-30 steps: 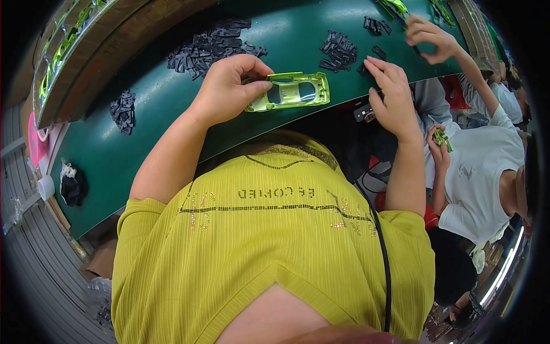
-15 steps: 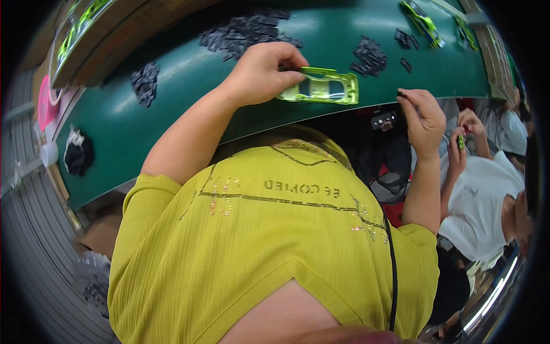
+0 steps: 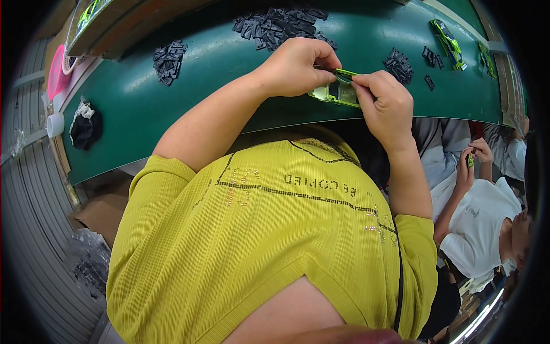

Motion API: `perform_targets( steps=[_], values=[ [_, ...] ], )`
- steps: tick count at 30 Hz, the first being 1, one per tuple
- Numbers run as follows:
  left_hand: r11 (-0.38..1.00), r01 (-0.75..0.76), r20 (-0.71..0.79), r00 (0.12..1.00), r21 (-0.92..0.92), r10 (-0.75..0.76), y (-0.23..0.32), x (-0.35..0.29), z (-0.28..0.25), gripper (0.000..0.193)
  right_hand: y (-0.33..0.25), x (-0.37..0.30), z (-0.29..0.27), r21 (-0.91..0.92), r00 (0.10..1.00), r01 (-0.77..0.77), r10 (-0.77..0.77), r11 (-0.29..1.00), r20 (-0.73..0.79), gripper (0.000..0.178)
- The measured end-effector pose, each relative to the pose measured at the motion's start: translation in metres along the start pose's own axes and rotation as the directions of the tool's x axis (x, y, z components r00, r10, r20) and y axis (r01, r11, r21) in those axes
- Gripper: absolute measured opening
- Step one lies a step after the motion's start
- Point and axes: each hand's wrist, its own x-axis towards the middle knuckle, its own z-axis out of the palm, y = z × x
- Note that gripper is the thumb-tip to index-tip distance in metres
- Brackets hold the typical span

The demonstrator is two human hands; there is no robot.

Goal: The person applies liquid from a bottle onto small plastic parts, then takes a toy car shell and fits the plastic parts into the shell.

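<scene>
My left hand (image 3: 301,67) is closed on a bright green toy car body (image 3: 322,94), thumb and fingers gripping its far left part. The shell lies over the near edge of the green tabletop. My right hand (image 3: 387,106) is closed too, its thumb and forefinger pinching at the right end of the same car body. Whether a small black part is still between those fingertips is hidden. Past my hands, a large heap of small black plastic parts (image 3: 278,26) covers the tabletop, and a smaller pile (image 3: 399,66) of them lies beyond my right hand.
Another pile of black parts (image 3: 169,62) lies on the left of the green table (image 3: 132,123). A dark cloth bundle (image 3: 86,126) and a white roll (image 3: 55,124) are at the left edge. Green toy cars (image 3: 448,45) stand far right. A co-worker (image 3: 481,212) sits at right.
My right hand has moved left and away from me, from beside the table edge to the car body; the small black part in its fingertips is now hidden. My left hand keeps its grip.
</scene>
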Motion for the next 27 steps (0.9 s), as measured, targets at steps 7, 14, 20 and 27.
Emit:
perform_targets(
  steps=[7, 14, 20, 27],
  values=[
    [1.0, 0.02, -0.012, 1.0, 0.02, -0.02, 0.005, 0.001, -0.001, 0.019, 0.001, 0.002, -0.003, 0.001, 0.999, -0.03, 0.03, 1.0, 0.027, 0.007],
    [0.997, 0.07, -0.02, 0.997, 0.023, -0.07, 0.006, 0.0, 0.0, 0.018, 0.001, 0.003, 0.002, -0.001, 0.999, -0.038, 0.038, 0.999, -0.019, 0.005],
    [0.998, 0.052, -0.021, 0.998, 0.025, -0.051, 0.007, 0.003, 0.001, 0.017, 0.003, 0.005, 0.001, -0.031, 1.0, -0.013, 0.012, 0.999, -0.027, 0.005],
    [0.998, 0.049, -0.054, 0.997, -0.041, -0.051, 0.0, 0.002, 0.001, 0.017, 0.008, 0.006, 0.002, 0.0, 0.999, 0.045, -0.045, 0.999, -0.018, 0.004]
  ],
)
